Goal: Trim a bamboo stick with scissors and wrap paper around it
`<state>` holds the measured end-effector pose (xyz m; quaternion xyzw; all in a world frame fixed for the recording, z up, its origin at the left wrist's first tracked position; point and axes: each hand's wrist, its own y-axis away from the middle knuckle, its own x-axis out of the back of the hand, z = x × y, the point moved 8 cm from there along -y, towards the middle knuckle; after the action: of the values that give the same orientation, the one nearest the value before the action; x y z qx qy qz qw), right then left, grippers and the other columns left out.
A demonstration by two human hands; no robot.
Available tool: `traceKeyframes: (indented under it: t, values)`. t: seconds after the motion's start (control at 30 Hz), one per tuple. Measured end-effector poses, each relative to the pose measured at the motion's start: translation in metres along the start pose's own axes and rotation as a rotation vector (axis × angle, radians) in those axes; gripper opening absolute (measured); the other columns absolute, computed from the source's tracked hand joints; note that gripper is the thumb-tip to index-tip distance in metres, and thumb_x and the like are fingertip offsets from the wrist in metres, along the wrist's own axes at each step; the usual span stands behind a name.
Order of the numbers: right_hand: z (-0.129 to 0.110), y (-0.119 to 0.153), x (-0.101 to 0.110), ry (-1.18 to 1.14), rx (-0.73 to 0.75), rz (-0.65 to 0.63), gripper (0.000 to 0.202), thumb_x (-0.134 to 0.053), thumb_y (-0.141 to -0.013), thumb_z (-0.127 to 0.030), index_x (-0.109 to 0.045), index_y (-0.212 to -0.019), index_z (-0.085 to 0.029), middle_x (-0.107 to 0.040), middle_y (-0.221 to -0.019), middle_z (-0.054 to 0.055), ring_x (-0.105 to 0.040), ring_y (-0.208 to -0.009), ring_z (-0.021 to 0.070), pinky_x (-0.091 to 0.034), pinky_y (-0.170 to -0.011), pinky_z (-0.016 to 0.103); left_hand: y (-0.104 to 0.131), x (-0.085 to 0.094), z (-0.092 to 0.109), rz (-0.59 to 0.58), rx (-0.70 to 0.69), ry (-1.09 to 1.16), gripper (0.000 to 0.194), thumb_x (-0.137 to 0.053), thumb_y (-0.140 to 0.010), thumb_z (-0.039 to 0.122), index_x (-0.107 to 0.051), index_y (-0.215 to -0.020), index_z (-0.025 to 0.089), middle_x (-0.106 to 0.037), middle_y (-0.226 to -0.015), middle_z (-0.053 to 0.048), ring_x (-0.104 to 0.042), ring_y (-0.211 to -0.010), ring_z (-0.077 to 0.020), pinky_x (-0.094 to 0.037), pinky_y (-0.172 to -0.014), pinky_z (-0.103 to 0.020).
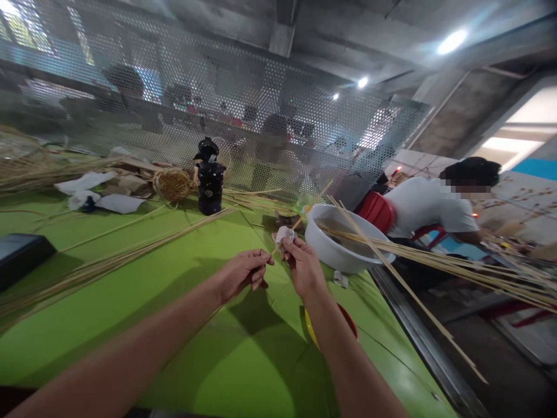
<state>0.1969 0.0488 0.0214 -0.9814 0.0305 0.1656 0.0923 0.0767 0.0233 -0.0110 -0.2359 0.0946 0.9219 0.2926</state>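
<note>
My left hand (246, 271) is closed in a pinch on a thin pale cane strip (297, 224) above the green table. My right hand (303, 267) grips a small folded white pad (284, 234), paper or cloth, I cannot tell which. The strip runs up from my left fingertips, behind or through the pad, and out beyond it toward the basin. Inside the pad the strip is hidden. Under my right forearm sits a yellow and red round object (310, 326), partly covered.
A white basin (348, 262) of water holds long strips (435, 261) jutting right past the table edge. Strips lie at left (117, 264). Behind are a black bottle (210, 188), a woven basket (172, 184), crumpled paper (85, 183) and a mesh screen. A person (422, 206) sits right.
</note>
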Motion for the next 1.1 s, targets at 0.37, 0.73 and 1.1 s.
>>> traceKeyframes:
  t: [0.37, 0.73, 1.1]
  values:
    - [0.010, 0.008, -0.009, 0.055, -0.051, -0.016, 0.020, -0.075, -0.066, -0.037, -0.069, -0.069, -0.018, -0.055, -0.060, -0.002, -0.035, -0.051, 0.0086, -0.026, -0.050, 0.025, 0.001, -0.001, 0.008, 0.053, -0.039, -0.143, 0.025, -0.064, -0.082, 0.039, -0.053, -0.077, 0.017, -0.044, -0.042, 0.009, -0.038, -0.034, -0.0056, -0.043, -0.053, -0.021]
    - [0.002, 0.000, 0.007, -0.042, -0.053, 0.088, 0.027, -0.081, -0.058, -0.037, -0.070, -0.074, -0.018, -0.057, -0.067, -0.002, -0.030, -0.050, 0.0078, -0.025, -0.048, 0.024, 0.003, -0.001, 0.007, 0.091, -0.020, -0.090, 0.025, -0.060, -0.084, 0.038, -0.059, -0.084, 0.014, -0.046, -0.055, 0.005, -0.044, -0.045, -0.0067, -0.039, -0.047, -0.019]
    - [0.016, 0.011, -0.017, 0.197, -0.065, -0.105, 0.025, -0.073, -0.069, -0.043, -0.071, -0.070, -0.019, -0.054, -0.060, -0.002, -0.034, -0.052, 0.0098, -0.026, -0.051, 0.026, 0.003, 0.011, 0.012, 0.188, -0.040, -0.093, 0.027, -0.066, -0.080, 0.038, -0.050, -0.081, 0.017, -0.043, -0.055, 0.008, -0.037, -0.043, -0.0048, -0.032, -0.045, -0.018]
